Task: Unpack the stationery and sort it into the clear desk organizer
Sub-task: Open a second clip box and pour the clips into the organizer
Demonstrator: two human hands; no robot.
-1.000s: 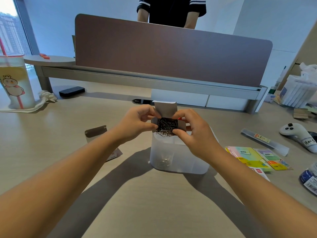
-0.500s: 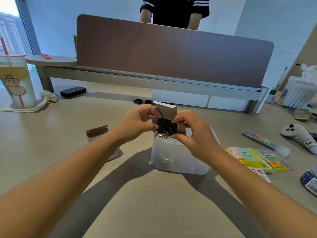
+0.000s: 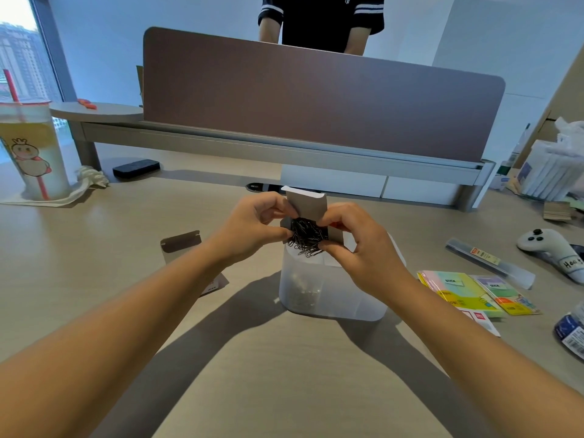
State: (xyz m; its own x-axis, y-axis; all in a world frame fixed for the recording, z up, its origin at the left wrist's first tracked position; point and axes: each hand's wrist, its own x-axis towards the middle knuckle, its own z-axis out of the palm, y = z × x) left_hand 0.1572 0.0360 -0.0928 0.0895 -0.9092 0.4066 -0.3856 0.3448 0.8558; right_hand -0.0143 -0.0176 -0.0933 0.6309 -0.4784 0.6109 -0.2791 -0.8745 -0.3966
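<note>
we hold the small cardboard box (image 3: 311, 216) tipped over the clear desk organizer (image 3: 331, 292) at mid-desk, left hand (image 3: 249, 226) and right hand (image 3: 357, 248) each pinching a side, flap up. risk, as we judge it: the tangled paper clips (image 3: 308, 237) may drop as one clump and scatter over the rim onto the desk (image 3: 284, 374). the organizer's near-left compartment holds a few clips; its other compartments we cannot see into.

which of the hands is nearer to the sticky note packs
Right. The right hand holds the paper clip box above the organizer, just left of the sticky note packs; the left hand sits farther left.
</note>
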